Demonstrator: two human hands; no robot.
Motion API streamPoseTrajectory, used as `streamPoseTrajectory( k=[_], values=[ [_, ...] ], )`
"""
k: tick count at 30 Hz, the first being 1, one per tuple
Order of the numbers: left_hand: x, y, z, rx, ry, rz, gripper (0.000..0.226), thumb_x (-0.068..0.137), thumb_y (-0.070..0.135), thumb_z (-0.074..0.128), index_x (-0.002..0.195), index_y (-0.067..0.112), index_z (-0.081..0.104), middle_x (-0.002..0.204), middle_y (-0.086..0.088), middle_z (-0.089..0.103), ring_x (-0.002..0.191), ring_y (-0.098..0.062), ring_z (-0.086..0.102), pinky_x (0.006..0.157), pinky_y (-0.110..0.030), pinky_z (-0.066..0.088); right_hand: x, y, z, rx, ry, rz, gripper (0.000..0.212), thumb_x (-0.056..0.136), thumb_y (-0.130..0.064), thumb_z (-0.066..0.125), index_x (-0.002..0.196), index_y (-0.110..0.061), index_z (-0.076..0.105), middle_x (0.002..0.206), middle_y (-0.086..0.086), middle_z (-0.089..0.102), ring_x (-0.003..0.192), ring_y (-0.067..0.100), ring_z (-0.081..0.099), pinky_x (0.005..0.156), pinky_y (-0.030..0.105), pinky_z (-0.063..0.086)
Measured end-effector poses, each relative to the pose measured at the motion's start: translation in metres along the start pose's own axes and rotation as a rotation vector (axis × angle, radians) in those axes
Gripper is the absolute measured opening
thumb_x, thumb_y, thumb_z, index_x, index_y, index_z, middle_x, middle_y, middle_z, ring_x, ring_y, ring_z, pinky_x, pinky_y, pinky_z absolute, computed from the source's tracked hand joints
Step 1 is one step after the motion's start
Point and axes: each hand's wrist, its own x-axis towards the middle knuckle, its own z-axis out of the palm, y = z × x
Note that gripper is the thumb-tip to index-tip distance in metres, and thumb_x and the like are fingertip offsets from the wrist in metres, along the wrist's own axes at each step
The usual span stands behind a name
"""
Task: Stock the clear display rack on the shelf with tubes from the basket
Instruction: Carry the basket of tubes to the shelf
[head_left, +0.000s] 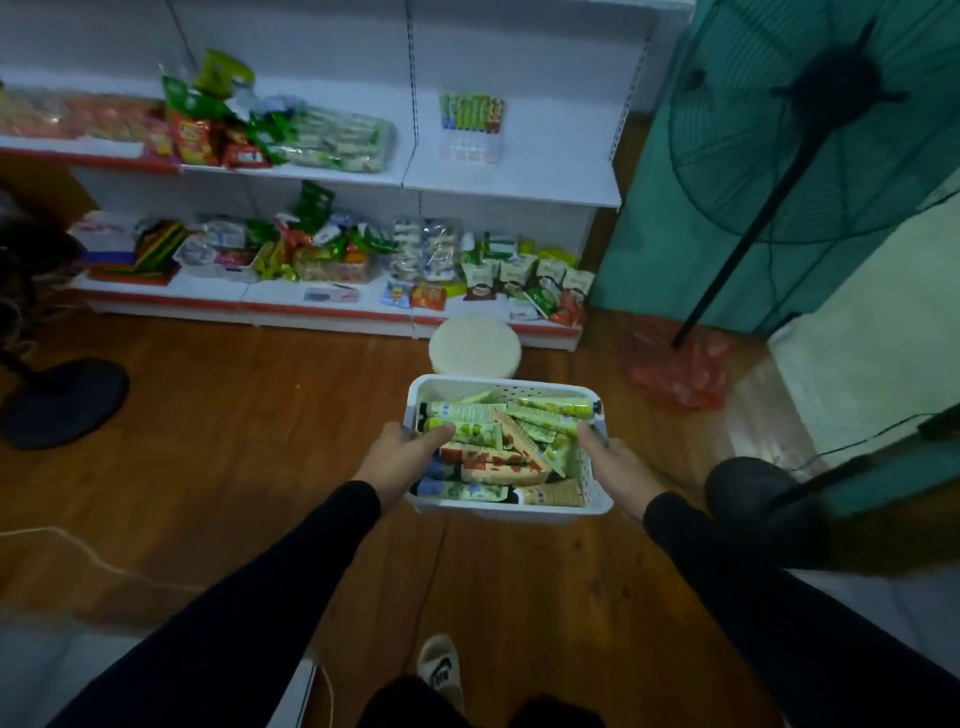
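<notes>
White perforated basket (506, 506): rigid plastic, likely light. Left hand (400, 457) and right hand (615, 465) grip opposite rims, thumbs curled inside. Tubes (493, 457): loose between the thumbs, soft-bodied, probably slick; best pinched mid-body. Clear display rack (470, 127): well beyond the fingertips.

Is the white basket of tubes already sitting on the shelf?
No, the white basket is held above the wooden floor, with the left hand and right hand gripping its two sides.
</notes>
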Motion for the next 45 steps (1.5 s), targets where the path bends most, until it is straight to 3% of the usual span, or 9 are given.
streamPoseTrajectory(
  k=[10,14,27,30,32,35,37,40,45],
  values=[
    [0.177,0.081,-0.024,0.047,0.026,-0.011,0.058,0.09,0.049,0.064,0.125,0.008,0.042,0.113,-0.004,0.055,0.093,-0.012,0.061,0.074,-0.031,0.052,0.118,-0.152,-0.022,0.0,-0.025,-0.056,0.075,0.096,-0.064,0.031,0.143,-0.007,0.041,0.148,0.018,0.041,0.135,0.032,0.042,0.111,0.045,0.034],
    [0.243,0.113,-0.025,0.069,0.101,-0.018,0.071,0.09,0.052,0.062,0.136,0.005,0.036,0.122,-0.007,0.051,0.095,-0.012,0.057,0.078,-0.033,0.046,0.189,-0.189,-0.035,0.028,-0.068,-0.071,0.087,0.094,-0.066,0.034,0.14,0.007,0.033,0.145,0.031,0.027,0.134,0.048,0.028,0.111,0.061,0.026],
    [0.44,0.221,-0.042,0.023,-0.015,-0.019,0.052,0.083,0.055,0.069,0.108,0.011,0.056,0.099,-0.006,0.063,0.088,-0.02,0.065,0.079,-0.048,0.056,0.356,-0.313,-0.072,0.041,-0.015,0.0,0.091,0.085,-0.076,0.039,0.151,-0.014,0.03,0.156,0.006,0.032,0.141,0.023,0.035,0.115,0.04,0.028],
    [0.498,0.243,-0.049,0.062,-0.083,0.015,0.048,0.086,0.053,0.067,0.097,0.007,0.057,0.075,-0.011,0.054,0.065,-0.018,0.062,0.066,-0.038,0.052,0.394,-0.334,-0.075,0.032,0.052,0.032,0.083,0.093,-0.067,0.035,0.145,-0.002,0.039,0.149,0.017,0.041,0.128,0.029,0.048,0.111,0.042,0.033],
    [0.534,0.263,-0.053,0.06,-0.114,0.015,0.047,0.089,0.047,0.066,0.116,0.009,0.059,0.097,-0.007,0.065,0.084,-0.018,0.067,0.077,-0.04,0.055,0.416,-0.351,-0.075,0.026,0.106,0.05,0.086,0.091,-0.071,0.034,0.137,0.0,0.048,0.141,0.022,0.048,0.122,0.034,0.053,0.108,0.046,0.038],
    [0.587,0.302,-0.066,0.094,-0.176,0.036,0.061,0.087,0.052,0.066,0.132,0.014,0.05,0.121,-0.005,0.063,0.095,-0.016,0.066,0.075,-0.037,0.056,0.449,-0.385,-0.077,0.043,0.177,0.085,0.083,0.07,-0.09,0.031,0.091,-0.015,0.062,0.087,0.01,0.06,0.081,0.024,0.059,0.072,0.036,0.048],
    [0.621,0.326,-0.073,0.126,-0.214,0.076,0.079,0.075,0.067,0.068,0.133,0.015,0.051,0.121,-0.008,0.064,0.096,-0.019,0.067,0.078,-0.043,0.057,0.473,-0.402,-0.084,0.074,0.224,0.098,0.089,0.065,-0.094,0.03,0.098,-0.017,0.057,0.087,0.0,0.05,0.087,0.019,0.053,0.075,0.031,0.039],
    [0.663,0.363,-0.067,0.1,-0.264,0.103,0.056,0.085,0.052,0.067,0.121,0.011,0.055,0.108,-0.009,0.067,0.086,-0.02,0.068,0.072,-0.041,0.058,0.509,-0.424,-0.102,0.111,0.3,0.111,0.089,0.08,-0.083,0.032,0.124,-0.008,0.053,0.122,0.012,0.055,0.116,0.024,0.052,0.092,0.034,0.037],
    [0.73,0.411,-0.036,0.048,-0.32,0.075,0.037,0.086,0.037,0.072,0.074,0.01,0.05,0.049,0.002,0.051,0.043,-0.015,0.048,0.056,-0.032,0.045,0.572,-0.455,-0.145,0.164,0.36,0.071,0.07,0.095,-0.063,0.035,0.138,-0.01,0.049,0.141,0.011,0.05,0.112,0.022,0.051,0.09,0.027,0.034]
  ],
)
